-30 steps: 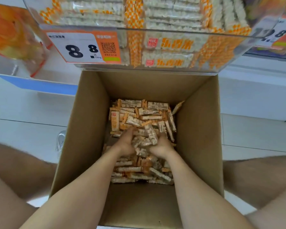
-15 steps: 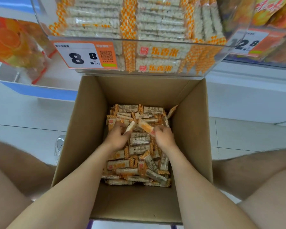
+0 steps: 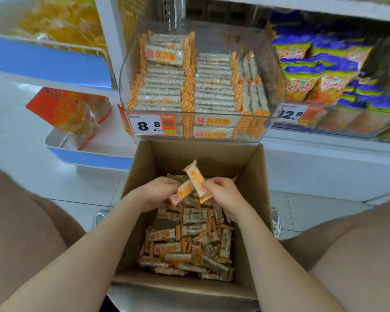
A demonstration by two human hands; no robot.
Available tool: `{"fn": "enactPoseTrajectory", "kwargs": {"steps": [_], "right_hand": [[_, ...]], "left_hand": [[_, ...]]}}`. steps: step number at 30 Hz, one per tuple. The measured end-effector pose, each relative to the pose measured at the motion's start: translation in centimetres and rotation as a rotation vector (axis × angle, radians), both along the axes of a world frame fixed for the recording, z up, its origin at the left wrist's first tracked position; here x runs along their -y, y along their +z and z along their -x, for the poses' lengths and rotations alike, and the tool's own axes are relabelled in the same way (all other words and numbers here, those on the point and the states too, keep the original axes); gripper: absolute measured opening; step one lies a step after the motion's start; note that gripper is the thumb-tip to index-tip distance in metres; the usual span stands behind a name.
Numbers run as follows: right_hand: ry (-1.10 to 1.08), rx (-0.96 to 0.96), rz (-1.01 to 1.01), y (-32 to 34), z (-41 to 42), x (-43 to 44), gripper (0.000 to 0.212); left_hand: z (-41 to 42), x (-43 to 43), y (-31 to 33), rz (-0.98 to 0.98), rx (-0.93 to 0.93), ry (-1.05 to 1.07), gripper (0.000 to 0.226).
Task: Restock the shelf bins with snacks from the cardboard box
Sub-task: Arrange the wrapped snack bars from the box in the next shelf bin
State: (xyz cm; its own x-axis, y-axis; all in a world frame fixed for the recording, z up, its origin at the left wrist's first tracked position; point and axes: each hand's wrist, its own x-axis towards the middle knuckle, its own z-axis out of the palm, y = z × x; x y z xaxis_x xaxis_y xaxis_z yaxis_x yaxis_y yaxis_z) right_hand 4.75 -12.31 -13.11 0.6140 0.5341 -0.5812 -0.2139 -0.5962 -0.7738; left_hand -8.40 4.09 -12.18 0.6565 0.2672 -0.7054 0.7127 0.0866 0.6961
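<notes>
With left hand [image 3: 154, 194] and right hand [image 3: 223, 195] each pinching a puffed-rice bar [image 3: 195, 179], lift above centre-frame cardboard box [image 3: 256, 188]; lay flat in upper-centre clear bin [image 3: 277, 73].

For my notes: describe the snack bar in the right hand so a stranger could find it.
Find the cardboard box below the clear shelf bin. Above its pile, the right hand pinches one snack bar. It stands steepest and highest, beside the flatter bar in the left hand.

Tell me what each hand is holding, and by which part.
The left hand pinches one bar near its middle; the right hand pinches a second bar by its lower half, above the box.
</notes>
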Motion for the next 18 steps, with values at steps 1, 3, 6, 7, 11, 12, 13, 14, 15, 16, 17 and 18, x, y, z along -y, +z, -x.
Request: {"fn": "enactPoseTrajectory", "kwargs": {"steps": [1, 3, 6, 7, 11, 12, 13, 14, 15, 16, 17, 18], "right_hand": [[0.008, -0.002, -0.015, 1.0, 0.1, 0.1, 0.020], [0.052, 0.023, -0.035, 2.6, 0.6, 0.3, 0.022], [0.177, 0.188, 0.004, 4.3, 1.6, 0.2, 0.061], [0.222, 0.224, -0.014, 4.9, 2.0, 0.2, 0.078], [0.243, 0.151, -0.243, 8.0, 3.4, 0.3, 0.096], [0.187, 0.082, -0.301, 8.9, 3.6, 0.4, 0.088], [0.137, 0.025, -0.360, 9.9, 3.8, 0.5, 0.079], [0.096, 0.026, -0.401, 10.6, 4.0, 0.7, 0.073], [0.064, 0.101, -0.413, 11.2, 4.0, 0.7, 0.069], [0.051, 0.212, -0.411, 11.6, 3.9, 0.7, 0.068], [0.053, 0.321, -0.409, 12.2, 3.9, 0.6, 0.068], [0.052, 0.404, -0.409, 13.0, 3.9, 0.6, 0.069]], "left_hand": [[0.0, -0.2, 1.0, -0.027, 0.004, -0.052, 0.029], [0.1, -0.7, 3.0, -0.068, 0.029, -0.140, 0.033], [0.4, -1.5, 5.6, -0.075, 0.042, -0.266, 0.036], [0.5, -1.6, 6.5, -0.085, 0.041, -0.309, 0.041], [0.9, -2.1, 10.7, -0.157, 0.063, -0.430, 0.049], [1.1, -2.3, 11.7, -0.170, 0.082, -0.441, 0.046], [1.4, -2.3, 12.8, -0.169, 0.108, -0.437, 0.044], [1.6, -2.3, 13.7, -0.159, 0.136, -0.421, 0.041], [1.8, -2.3, 14.6, -0.147, 0.163, -0.383, 0.038], [2.1, -2.2, 15.4, -0.132, 0.193, -0.325, 0.033], [2.3, -2.1, 16.0, -0.109, 0.230, -0.270, 0.027], [2.5, -2.0, 16.6, -0.102, 0.275, -0.245, 0.026]]}}
